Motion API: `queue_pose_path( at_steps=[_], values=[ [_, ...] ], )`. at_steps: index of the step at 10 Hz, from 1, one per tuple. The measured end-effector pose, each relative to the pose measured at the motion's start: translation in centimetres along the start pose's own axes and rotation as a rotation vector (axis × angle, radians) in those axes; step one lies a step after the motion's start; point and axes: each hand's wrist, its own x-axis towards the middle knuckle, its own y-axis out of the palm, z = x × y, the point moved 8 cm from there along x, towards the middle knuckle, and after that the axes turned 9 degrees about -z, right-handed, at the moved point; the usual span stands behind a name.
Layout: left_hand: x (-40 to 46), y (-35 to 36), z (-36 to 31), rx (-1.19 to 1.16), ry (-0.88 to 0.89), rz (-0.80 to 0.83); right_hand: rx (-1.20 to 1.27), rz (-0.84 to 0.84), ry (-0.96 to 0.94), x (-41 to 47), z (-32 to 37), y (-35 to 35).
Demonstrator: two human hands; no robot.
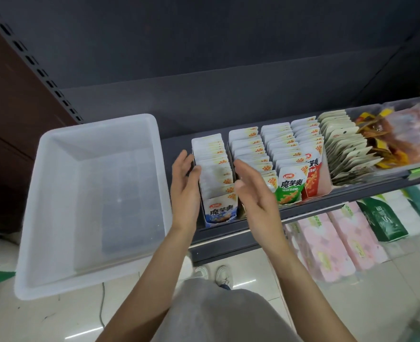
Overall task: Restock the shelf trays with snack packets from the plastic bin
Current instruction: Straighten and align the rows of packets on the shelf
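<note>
An empty clear plastic bin (90, 206) sits left of the full snack trays; left hand (183, 191) and right hand (253, 193), fingers spread, flank the blue konjac packets (216, 174), likely squaring the last row

both forearms are bare right up to the lower frame edge, no sleeves showing, no watch, no rings on the left hand (185, 186) or the right hand (253, 191). below them, light grey trousers (218, 314) fill the bottom centre, and white lace-up sneakers (222, 276) peek out, laces and a dark heel edge visible.
</note>
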Motion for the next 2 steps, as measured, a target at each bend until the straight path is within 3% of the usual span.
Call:
queue_pose_path(
  at_steps=[1, 2],
  values=[
    [1.08, -0.58, -1.85, 0.172, 0.183, -0.057, -0.177, -0.085, -0.221, 0.58, 1.81, -1.07],
    [1.51, -0.75, -2.49, 0.490, 0.342, -0.101, -0.430, -0.227, -0.423, 0.63, 2.34, -2.00]
  ],
)
